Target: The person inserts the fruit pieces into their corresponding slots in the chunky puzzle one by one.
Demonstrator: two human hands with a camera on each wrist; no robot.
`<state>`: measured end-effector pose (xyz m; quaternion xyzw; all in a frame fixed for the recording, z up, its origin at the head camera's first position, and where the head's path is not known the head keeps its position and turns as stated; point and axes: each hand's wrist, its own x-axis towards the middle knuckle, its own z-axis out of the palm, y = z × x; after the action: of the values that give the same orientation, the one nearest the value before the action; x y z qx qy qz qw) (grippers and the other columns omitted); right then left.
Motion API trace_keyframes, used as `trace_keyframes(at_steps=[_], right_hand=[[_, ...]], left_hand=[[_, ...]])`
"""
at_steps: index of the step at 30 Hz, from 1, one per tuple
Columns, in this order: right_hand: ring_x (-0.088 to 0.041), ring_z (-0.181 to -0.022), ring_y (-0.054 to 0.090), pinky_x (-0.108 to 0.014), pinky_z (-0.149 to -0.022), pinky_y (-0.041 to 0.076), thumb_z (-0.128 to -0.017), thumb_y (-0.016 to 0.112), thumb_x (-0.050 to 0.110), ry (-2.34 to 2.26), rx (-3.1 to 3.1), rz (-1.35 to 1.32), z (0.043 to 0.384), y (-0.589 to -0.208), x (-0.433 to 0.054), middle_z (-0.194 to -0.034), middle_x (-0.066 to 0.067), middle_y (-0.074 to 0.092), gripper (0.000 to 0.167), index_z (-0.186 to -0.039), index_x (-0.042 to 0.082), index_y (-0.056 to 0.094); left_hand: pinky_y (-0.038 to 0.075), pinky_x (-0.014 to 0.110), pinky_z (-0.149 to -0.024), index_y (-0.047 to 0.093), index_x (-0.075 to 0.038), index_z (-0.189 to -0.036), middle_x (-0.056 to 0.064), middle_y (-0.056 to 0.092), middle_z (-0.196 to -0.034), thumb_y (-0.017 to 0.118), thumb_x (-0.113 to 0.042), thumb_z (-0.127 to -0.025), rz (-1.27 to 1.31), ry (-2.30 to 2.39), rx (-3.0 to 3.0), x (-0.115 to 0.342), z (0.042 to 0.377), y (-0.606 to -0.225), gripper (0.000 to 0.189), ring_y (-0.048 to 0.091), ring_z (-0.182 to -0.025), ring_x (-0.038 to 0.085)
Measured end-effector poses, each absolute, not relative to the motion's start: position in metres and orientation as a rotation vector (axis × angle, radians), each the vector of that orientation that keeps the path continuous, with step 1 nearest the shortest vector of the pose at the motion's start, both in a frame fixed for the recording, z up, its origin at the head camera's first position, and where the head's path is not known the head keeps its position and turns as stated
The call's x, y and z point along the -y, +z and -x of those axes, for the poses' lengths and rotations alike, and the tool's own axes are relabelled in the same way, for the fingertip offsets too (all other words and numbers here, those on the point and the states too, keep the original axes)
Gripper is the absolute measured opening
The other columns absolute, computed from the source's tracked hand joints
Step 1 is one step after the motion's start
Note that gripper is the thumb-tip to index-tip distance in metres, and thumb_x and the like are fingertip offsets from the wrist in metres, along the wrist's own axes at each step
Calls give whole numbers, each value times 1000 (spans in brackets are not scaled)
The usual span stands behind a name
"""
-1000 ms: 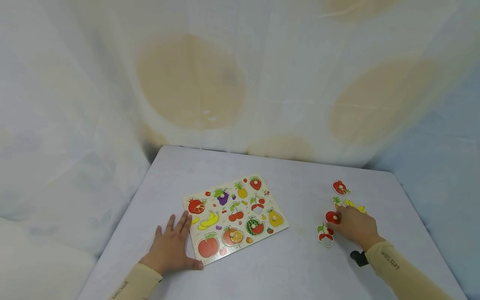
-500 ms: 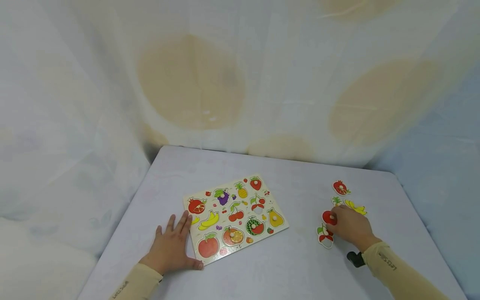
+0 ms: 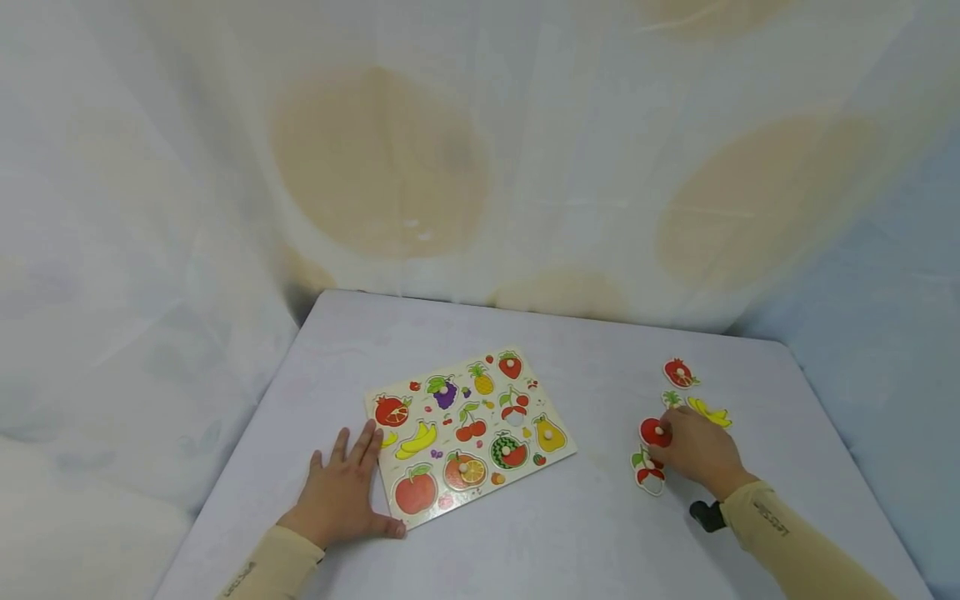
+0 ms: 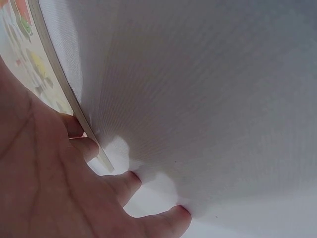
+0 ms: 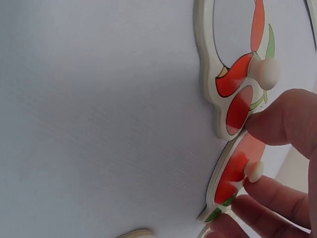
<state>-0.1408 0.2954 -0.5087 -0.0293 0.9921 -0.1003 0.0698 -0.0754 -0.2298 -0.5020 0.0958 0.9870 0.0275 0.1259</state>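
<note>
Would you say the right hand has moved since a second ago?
Yes: in the head view, the right hand has shifted slightly left, toward the puzzle board, judged against the loose pomegranate piece.

We see a cream board point(image 3: 525, 468) covered in bright fruit: purple grapes point(image 3: 442, 393) with green leaves, a yellow pear point(image 3: 550, 434), a watermelon point(image 3: 510, 452) striped in dark and light green with red flesh, and a red apple point(image 3: 415, 492). The round piece point(image 3: 651, 432) is red with a pale knob point(image 5: 254, 171); the cherry piece point(image 3: 648, 472) mixes red, green and a whitish patch. We find the banana piece point(image 3: 707, 412) yellow, the counter point(image 3: 570, 517) pale lilac, the curtain point(image 3: 547, 125) off-white with large tan circles, and the sleeves point(image 3: 810, 537) beige with dark lettering.
</note>
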Motion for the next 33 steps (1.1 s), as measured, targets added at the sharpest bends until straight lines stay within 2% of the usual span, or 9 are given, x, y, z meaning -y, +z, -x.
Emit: trace_keyframes(at_steps=[8, 17, 24, 33], right_hand=[[-23, -78, 59, -46, -72, 57, -73, 88, 33, -292, -3007, 127, 147, -505, -288, -91, -7, 62, 47, -99, 2, 65], [-26, -86, 61, -45, -77, 57, -74, 87, 35, -290, -3026, 230, 157, -492, -264, -102, -11, 65, 51, -107, 2, 68], [-26, -90, 62, -44, -78, 58, -72, 88, 35, -314, -3025, 319, 167, -481, -218, -109, -9, 65, 49, -108, 7, 69], [-15, -89, 61, -28, -74, 56, -71, 90, 35, -421, -2974, 617, 162, -464, -143, -109, 0, 65, 41, -102, 16, 70]], left_hand=[[22, 80, -100, 27, -4, -157, 14, 19, -164, 67, -92, -47, -276, 75, -2873, 229, 75, -501, 146, 18, -143, 53], [21, 80, -100, 27, -4, -157, 14, 19, -164, 67, -92, -48, -281, 73, -2875, 229, 75, -500, 145, 18, -143, 52], [21, 80, -100, 27, -4, -157, 15, 20, -164, 65, -94, -48, -287, 78, -2869, 230, 74, -499, 146, 18, -143, 53], [23, 79, -100, 27, -3, -157, 15, 18, -164, 66, -92, -50, -293, 82, -2856, 228, 74, -491, 145, 19, -143, 53]])
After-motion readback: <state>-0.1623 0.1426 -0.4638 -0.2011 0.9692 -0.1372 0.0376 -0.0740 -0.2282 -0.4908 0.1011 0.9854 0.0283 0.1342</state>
